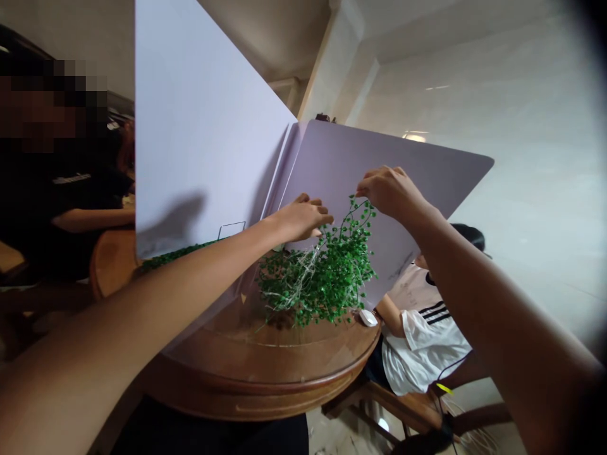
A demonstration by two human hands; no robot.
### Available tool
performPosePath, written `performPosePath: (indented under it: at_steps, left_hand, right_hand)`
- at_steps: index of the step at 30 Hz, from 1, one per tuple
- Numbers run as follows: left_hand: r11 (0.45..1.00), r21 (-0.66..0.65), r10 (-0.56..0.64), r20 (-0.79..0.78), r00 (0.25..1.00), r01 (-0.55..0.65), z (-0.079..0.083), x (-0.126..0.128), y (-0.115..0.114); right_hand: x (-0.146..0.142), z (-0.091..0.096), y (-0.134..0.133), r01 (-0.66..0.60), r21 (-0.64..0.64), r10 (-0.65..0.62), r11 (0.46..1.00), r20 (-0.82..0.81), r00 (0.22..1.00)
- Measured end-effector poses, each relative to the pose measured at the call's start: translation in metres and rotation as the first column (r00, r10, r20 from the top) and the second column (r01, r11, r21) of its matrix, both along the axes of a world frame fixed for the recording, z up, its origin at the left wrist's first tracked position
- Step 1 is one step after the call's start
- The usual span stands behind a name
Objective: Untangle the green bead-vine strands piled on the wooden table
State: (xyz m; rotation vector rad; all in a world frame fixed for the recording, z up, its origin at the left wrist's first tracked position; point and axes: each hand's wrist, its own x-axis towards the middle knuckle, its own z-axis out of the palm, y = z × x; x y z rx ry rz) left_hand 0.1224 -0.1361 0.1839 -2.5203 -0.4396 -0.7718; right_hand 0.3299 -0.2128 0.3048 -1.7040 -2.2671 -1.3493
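Pinching wiry, beaded green vine (322, 275)

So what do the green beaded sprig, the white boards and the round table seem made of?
The green beaded sprig looks like artificial plastic: uniform glossy beads on thin stems. The white boards look like matte foam board or card, with clean edges. The round table looks like varnished wood, with warm grain and a gloss.

Left hand (303, 218) and right hand (391, 193) raised close together, both curled downward
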Motion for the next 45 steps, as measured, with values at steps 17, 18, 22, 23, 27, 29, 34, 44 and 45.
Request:
performPosePath:
  at_steps: [17, 18, 22, 23, 27, 29, 34, 44, 45]
  left_hand:
    - [0.984, 0.164, 0.094, -0.112, 0.989, -0.075, 0.028, -0.062, -0.009]
    - [0.981, 0.171, 0.107, -0.114, 0.988, -0.087, 0.029, -0.069, -0.006]
    - [0.971, 0.192, 0.164, -0.115, 0.98, -0.141, 0.033, -0.095, 0.008]
    - [0.971, 0.186, 0.174, -0.111, 0.978, -0.152, 0.034, -0.101, 0.011]
    - [0.973, 0.121, 0.21, -0.105, 0.972, -0.197, 0.036, -0.125, 0.019]
    - [0.97, 0.084, 0.237, -0.092, 0.967, -0.23, 0.036, -0.135, 0.022]
    - [0.949, 0.003, 0.316, -0.049, 0.948, -0.316, 0.033, -0.158, 0.034]
    - [0.917, -0.084, 0.388, -0.03, 0.921, -0.389, 0.015, -0.195, 0.067]
    - [0.913, -0.089, 0.397, -0.031, 0.917, -0.398, 0.014, -0.197, 0.067]
  right_hand:
    - [0.048, -0.019, -0.009, 0.173, -0.023, -0.172, 0.985, 0.029, 0.985]
    - [0.053, -0.02, -0.01, 0.177, -0.021, -0.177, 0.984, 0.022, 0.984]
    - [0.067, -0.02, -0.012, 0.187, -0.015, -0.187, 0.982, 0.002, 0.982]
    - [0.071, -0.02, -0.013, 0.189, -0.014, -0.189, 0.982, -0.001, 0.982]
    - [0.082, -0.019, -0.017, 0.201, -0.008, -0.201, 0.98, -0.014, 0.98]
    - [0.087, -0.019, -0.019, 0.209, -0.002, -0.209, 0.978, -0.023, 0.978]
    - [0.096, -0.016, -0.026, 0.229, 0.015, -0.228, 0.973, -0.027, 0.973]
    - [0.113, -0.01, -0.04, 0.252, 0.009, -0.252, 0.968, -0.011, 0.968]
    - [0.115, -0.01, -0.04, 0.25, 0.007, -0.25, 0.968, -0.01, 0.968]
